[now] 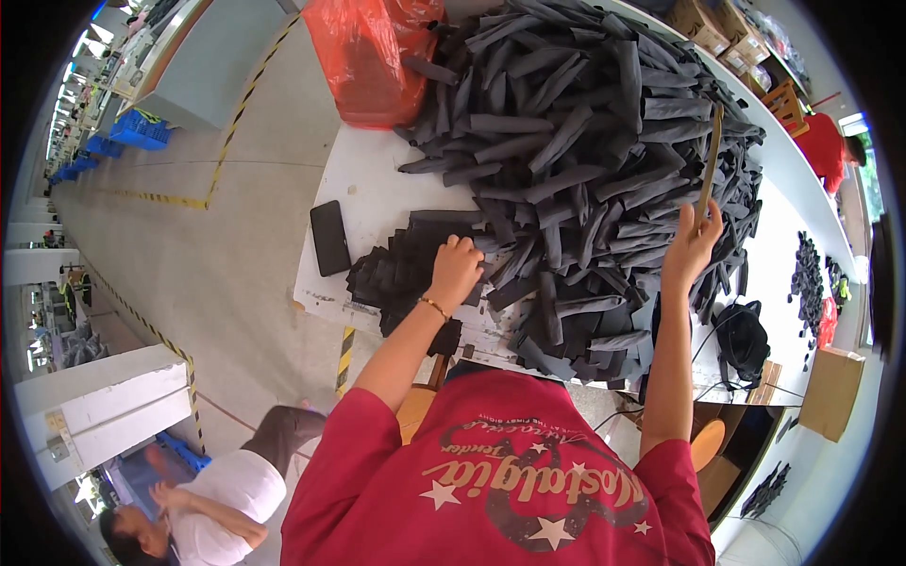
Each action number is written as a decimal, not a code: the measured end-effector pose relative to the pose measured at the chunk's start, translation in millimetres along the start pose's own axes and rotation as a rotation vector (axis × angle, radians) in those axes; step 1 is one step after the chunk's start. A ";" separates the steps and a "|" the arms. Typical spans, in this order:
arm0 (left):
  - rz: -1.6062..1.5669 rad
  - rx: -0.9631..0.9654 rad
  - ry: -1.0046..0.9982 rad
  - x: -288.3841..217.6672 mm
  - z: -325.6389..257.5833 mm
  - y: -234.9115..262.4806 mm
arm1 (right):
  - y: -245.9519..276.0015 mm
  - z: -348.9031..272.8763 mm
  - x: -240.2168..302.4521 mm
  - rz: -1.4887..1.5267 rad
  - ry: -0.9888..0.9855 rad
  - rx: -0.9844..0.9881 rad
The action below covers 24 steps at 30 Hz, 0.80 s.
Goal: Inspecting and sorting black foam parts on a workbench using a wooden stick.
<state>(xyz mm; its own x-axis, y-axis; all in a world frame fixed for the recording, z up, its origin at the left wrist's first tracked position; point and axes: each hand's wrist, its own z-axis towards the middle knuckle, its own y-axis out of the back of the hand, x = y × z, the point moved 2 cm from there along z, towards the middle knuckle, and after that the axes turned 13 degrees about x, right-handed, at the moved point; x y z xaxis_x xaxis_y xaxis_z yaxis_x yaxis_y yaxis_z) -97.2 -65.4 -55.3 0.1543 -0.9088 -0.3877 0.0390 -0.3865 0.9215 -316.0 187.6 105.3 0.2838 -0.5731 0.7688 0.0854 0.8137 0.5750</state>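
My left hand [457, 273] is at the right edge of a low stack of flat dark grey cloth pieces [396, 269] at the front left of the white table. Its fingers are curled down and closed on a cloth piece, partly hidden under them. My right hand [692, 247] grips the lower end of a thin, light brown flat stick [710, 165], which points up and away. Behind and between both hands spreads a large heap of dark grey cloth tubes [585, 141], many of them creased and lying across each other.
A black phone [329, 239] lies at the table's [363, 174] left edge. A red plastic bag [373, 71] stands at the far left corner. To the right are a black bag [742, 344] with cords and a cardboard box [831, 394]. A person in white [226, 500] is at the lower left.
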 end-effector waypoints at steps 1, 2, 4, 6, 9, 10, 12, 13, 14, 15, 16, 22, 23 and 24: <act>0.000 -0.002 0.003 10.4 2.5 -3.7 | 3.1 -13.0 -7.3 0.023 0.052 0.025; -0.034 0.043 0.020 15.8 7.1 -6.4 | 10.5 -28.1 -11.8 -0.013 0.137 0.059; -0.068 0.090 0.030 20.5 12.0 -2.1 | 19.2 -64.5 -23.9 -0.096 0.284 0.191; -0.329 -0.021 -0.041 21.7 13.4 22.3 | 24.0 -95.4 -5.4 -0.211 0.334 0.562; -0.421 0.034 -0.039 25.0 17.5 43.0 | 17.9 -123.5 -13.2 -0.236 0.349 0.795; -0.462 0.049 -0.045 25.2 18.3 47.4 | 15.7 -127.9 -14.5 -0.259 0.353 0.853; -0.476 0.056 -0.051 22.4 19.2 54.6 | 10.9 -132.3 -17.5 -0.283 0.364 0.877; -0.504 0.064 -0.047 20.6 19.3 57.6 | 8.2 -134.3 -18.8 -0.310 0.376 0.905; -0.532 0.071 -0.042 18.5 19.2 60.7 | 6.2 -135.1 -19.9 -0.308 0.376 0.903; -0.530 0.071 -0.043 15.9 19.5 63.2 | 3.7 -135.6 -20.7 -0.318 0.382 0.912; -0.536 0.066 -0.054 12.1 20.3 64.9 | 0.2 -136.1 -21.6 -0.328 0.388 0.922; -0.461 0.002 -0.231 -46.3 20.9 52.4 | -50.8 -150.3 -7.5 -0.148 0.354 0.866; -0.433 0.008 -0.265 -63.0 16.4 52.6 | -59.5 -154.9 -11.9 -0.150 0.357 0.866; -0.362 -0.007 -0.285 -78.1 9.9 59.6 | -67.8 -158.0 -19.7 -0.014 0.303 0.829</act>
<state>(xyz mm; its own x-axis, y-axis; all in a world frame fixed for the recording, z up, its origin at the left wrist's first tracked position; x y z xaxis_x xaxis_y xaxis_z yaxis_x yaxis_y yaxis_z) -116.7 -19.0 29.7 -0.1484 -0.7231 -0.6746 0.0472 -0.6866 0.7255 -176.5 159.1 7.0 0.5386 -0.4363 0.7208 -0.5966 0.4067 0.6919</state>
